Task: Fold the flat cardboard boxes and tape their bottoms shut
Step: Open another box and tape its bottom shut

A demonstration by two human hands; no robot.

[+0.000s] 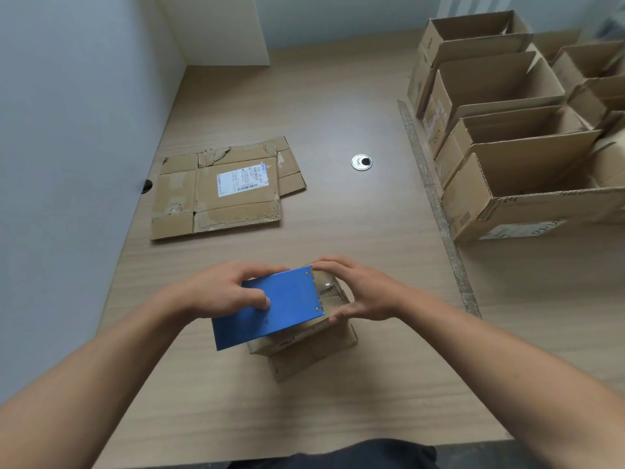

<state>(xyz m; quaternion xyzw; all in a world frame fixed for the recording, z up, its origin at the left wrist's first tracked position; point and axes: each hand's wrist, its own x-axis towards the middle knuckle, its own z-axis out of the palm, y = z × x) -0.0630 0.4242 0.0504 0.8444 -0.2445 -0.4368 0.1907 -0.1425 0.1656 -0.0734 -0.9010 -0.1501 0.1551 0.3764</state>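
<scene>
A small folded cardboard box (311,353) stands on the table right in front of me. Over its top I hold a blue tape dispenser (287,306). My left hand (223,292) grips the dispenser's blue body, fingers curled over its flat side. My right hand (362,289) pinches the clear tape (326,284) coming off the dispenser's front edge, thumb low against the box's top. A flat cardboard box (216,194) with a white label lies on the table farther back on the left.
Several open folded boxes (500,130) stand in a row along the right side of the wooden table (338,214). A round metal cable port (361,162) sits mid-table. A wall runs down the left, and the table's front edge is near my body.
</scene>
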